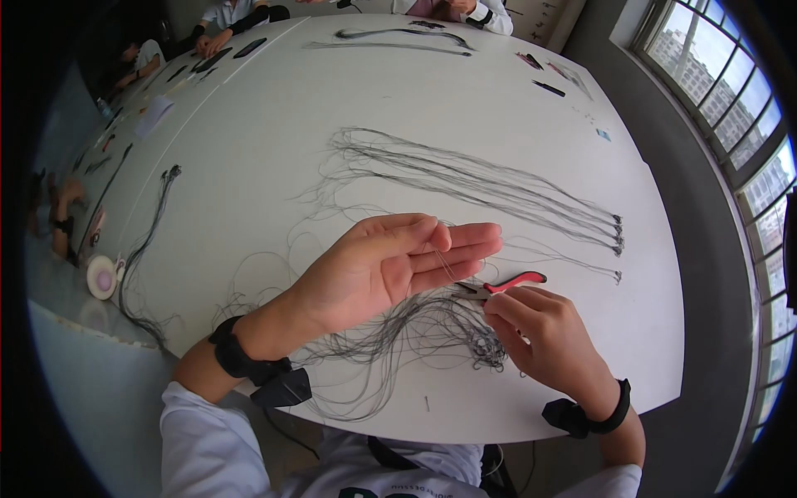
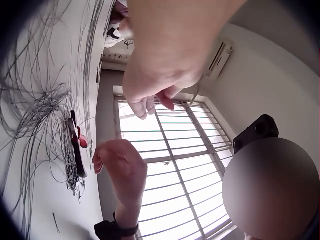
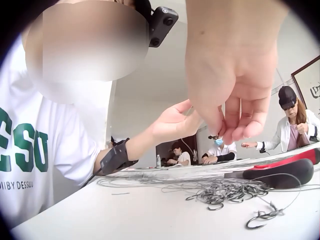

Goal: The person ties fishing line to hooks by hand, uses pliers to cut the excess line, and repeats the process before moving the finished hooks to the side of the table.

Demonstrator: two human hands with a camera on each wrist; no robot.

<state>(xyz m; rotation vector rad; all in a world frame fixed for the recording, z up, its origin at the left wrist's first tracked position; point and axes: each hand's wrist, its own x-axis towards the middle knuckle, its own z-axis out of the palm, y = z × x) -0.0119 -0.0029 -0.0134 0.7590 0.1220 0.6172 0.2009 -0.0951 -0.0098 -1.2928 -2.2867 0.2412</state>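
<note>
You wear a white shirt (image 3: 70,150) with big green letters (image 3: 30,142) across the chest and a small dark line of print (image 3: 17,186) beneath, partly cut off. The left sleeve (image 1: 212,444) is loose. Your left hand (image 1: 394,266) and right hand (image 1: 540,336) are bare. A black left strap (image 1: 235,349) carries an angular black box (image 1: 282,388); the black right strap (image 1: 621,407) carries a similar one. Your head camera (image 3: 162,27) is dark, rounded at the corners, with two round lenses.

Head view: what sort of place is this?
Probably a hand-assembly workroom: a big white table with other people around it, a tangle of hooked lines and red-handled pliers.
</note>
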